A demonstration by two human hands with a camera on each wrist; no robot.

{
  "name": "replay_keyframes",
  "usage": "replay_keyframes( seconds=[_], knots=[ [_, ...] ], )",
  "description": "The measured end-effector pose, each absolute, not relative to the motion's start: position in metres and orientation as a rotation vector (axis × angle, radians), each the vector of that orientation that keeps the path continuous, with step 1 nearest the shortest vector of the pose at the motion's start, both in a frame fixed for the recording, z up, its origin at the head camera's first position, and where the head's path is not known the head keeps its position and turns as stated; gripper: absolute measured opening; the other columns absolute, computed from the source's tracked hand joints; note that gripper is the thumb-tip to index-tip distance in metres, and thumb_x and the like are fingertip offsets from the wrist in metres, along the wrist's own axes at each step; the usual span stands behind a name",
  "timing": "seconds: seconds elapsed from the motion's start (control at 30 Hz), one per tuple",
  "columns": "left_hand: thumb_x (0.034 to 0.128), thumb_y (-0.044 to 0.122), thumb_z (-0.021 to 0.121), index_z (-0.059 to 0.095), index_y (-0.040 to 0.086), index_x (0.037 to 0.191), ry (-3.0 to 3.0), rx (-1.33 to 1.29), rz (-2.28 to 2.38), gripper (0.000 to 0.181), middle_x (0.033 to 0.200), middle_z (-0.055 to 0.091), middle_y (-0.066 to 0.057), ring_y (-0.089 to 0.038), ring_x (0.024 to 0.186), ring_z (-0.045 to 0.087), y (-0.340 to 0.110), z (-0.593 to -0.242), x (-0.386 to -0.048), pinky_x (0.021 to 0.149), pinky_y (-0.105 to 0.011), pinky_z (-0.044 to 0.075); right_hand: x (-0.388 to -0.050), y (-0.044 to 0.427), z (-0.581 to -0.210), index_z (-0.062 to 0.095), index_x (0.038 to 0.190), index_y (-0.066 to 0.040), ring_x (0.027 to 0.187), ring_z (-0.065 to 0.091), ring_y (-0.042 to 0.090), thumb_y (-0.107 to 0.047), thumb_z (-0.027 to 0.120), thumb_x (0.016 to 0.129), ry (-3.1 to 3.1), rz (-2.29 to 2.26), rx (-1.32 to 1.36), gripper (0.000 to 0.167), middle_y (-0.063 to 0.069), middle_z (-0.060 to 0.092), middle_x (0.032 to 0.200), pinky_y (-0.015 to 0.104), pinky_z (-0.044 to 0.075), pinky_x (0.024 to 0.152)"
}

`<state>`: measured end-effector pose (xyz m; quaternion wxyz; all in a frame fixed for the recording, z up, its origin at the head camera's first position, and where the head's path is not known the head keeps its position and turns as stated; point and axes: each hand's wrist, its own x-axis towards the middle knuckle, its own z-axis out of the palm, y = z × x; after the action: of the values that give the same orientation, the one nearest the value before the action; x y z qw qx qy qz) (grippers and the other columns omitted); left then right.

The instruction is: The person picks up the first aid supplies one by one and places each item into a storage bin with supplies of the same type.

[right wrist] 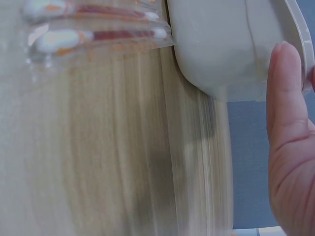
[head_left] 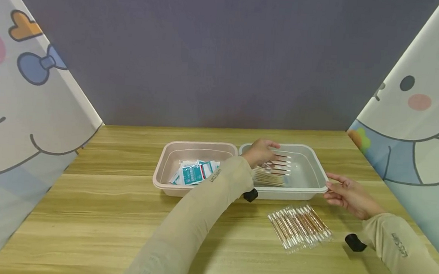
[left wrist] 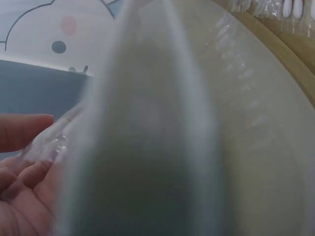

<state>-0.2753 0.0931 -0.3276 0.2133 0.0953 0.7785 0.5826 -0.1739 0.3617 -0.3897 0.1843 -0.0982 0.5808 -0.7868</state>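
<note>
Left hand [head_left: 261, 153]: thumb and fingers narrow, pinching a clear packet of swabs [head_left: 280, 165], red-brown sticks with white ends pointing right. Packet held inside the pale grey tray [head_left: 302, 171], over its left half. Just under these fingers, toward the body: a bundle of thin pale sticks [head_left: 268, 178]. Open room above the fingers; to their right the tray floor runs to the end wall.

Right hand [head_left: 350, 196]: fingers nearly straight, touching the tray's front right corner from outside. Grip on the rim, if any, cannot be told.

Toward the body and left of the right fingers, more packed swabs [head_left: 299, 227] lie flat in a row, apart from the tray's front edge. Left of the left fingers, a beige tray [head_left: 176, 191] sits rim to rim or nearly so with the grey one, holding blue-and-white sachets [head_left: 197, 172].

Surface: wood-grain table [head_left: 120, 219], reaching out on both sides of the hands. Beyond the fingers, a dark grey wall [head_left: 226, 56]; cartoon-printed panels flank it left [head_left: 31, 118] and right [head_left: 414, 122].
</note>
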Motion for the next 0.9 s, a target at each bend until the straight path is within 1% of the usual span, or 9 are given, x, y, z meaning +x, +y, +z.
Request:
replay_keyframes(
  seconds=[0.1,0.17,0.3,0.4,0.5,0.6,0.73,0.83,0.9],
  knots=[
    [0.0868,-0.013,0.058,0.055,0.001,0.132,2.111,0.252,1.613,0.048,0.079,0.061,-0.012,-0.014,0.054,0.055,0.089,-0.328,-0.276,0.040,-0.020,0.044,-0.174,0.361,-0.389,0.063,0.113,-0.026,0.077,0.069,0.013,-0.002,0.045,0.101,1.651,-2.206,-0.271,0.032,0.009,0.068,0.088,0.023,0.057,0.070],
    [0.0875,-0.013,0.057,0.053,0.001,0.135,2.083,0.256,1.607,0.049,0.082,0.059,-0.012,-0.015,0.058,0.054,0.087,-0.328,-0.277,0.043,-0.022,0.047,-0.174,0.361,-0.389,0.063,0.113,-0.026,0.078,0.068,0.013,-0.002,0.045,0.101,1.652,-2.203,-0.271,0.031,0.009,0.068,0.088,0.023,0.057,0.070],
    [0.0883,-0.010,0.056,0.050,0.002,0.138,2.075,0.268,1.585,0.051,0.105,0.061,-0.018,-0.024,0.084,0.060,0.081,-0.328,-0.279,0.066,-0.033,0.057,-0.173,0.361,-0.388,0.062,0.113,-0.025,0.078,0.069,0.014,-0.002,0.045,0.101,1.640,-2.214,-0.277,0.031,0.010,0.068,0.088,0.023,0.057,0.070],
    [0.0880,-0.006,0.060,0.052,0.004,0.136,2.134,0.297,1.557,0.050,0.125,0.057,-0.019,-0.031,0.107,0.058,0.079,-0.328,-0.279,0.085,-0.044,0.054,-0.173,0.362,-0.388,0.062,0.113,-0.025,0.077,0.069,0.014,-0.001,0.044,0.101,1.622,-2.225,-0.287,0.033,0.010,0.068,0.088,0.024,0.057,0.070],
    [0.0887,-0.001,0.063,0.055,0.005,0.133,2.207,0.373,1.527,0.045,0.127,0.057,-0.019,-0.033,0.112,0.057,0.075,-0.327,-0.278,0.091,-0.049,0.049,-0.172,0.362,-0.388,0.062,0.114,-0.025,0.078,0.069,0.015,0.000,0.042,0.101,1.607,-2.224,-0.301,0.034,0.010,0.068,0.088,0.024,0.057,0.070],
    [0.0906,0.002,0.063,0.060,0.005,0.128,2.259,0.502,1.495,0.037,0.120,0.062,-0.017,-0.032,0.107,0.059,0.074,-0.325,-0.277,0.090,-0.045,0.050,-0.171,0.361,-0.387,0.062,0.114,-0.024,0.078,0.069,0.015,0.000,0.042,0.101,1.592,-2.227,-0.316,0.034,0.011,0.068,0.088,0.024,0.057,0.070],
    [0.0924,0.005,0.063,0.062,0.006,0.125,2.255,0.728,1.413,0.032,0.108,0.067,-0.010,-0.022,0.100,0.063,0.074,-0.320,-0.273,0.083,-0.028,0.052,-0.171,0.360,-0.386,0.063,0.113,-0.024,0.077,0.069,0.015,-0.001,0.044,0.101,1.602,-2.225,-0.306,0.032,0.011,0.068,0.088,0.024,0.057,0.070],
    [0.0929,0.006,0.063,0.062,0.006,0.125,2.212,0.918,1.309,0.032,0.107,0.067,-0.009,-0.013,0.096,0.061,0.076,-0.317,-0.266,0.079,-0.018,0.049,-0.171,0.359,-0.385,0.063,0.113,-0.024,0.077,0.069,0.015,-0.001,0.046,0.101,1.606,-2.224,-0.293,0.031,0.011,0.068,0.088,0.024,0.057,0.069],
    [0.0931,0.006,0.062,0.061,0.005,0.125,2.180,1.035,1.235,0.031,0.107,0.067,-0.009,-0.011,0.092,0.062,0.079,-0.314,-0.258,0.077,-0.016,0.049,-0.171,0.359,-0.385,0.063,0.112,-0.024,0.077,0.069,0.015,-0.002,0.047,0.100,1.608,-2.224,-0.280,0.030,0.010,0.069,0.087,0.024,0.057,0.069]
  ],
)
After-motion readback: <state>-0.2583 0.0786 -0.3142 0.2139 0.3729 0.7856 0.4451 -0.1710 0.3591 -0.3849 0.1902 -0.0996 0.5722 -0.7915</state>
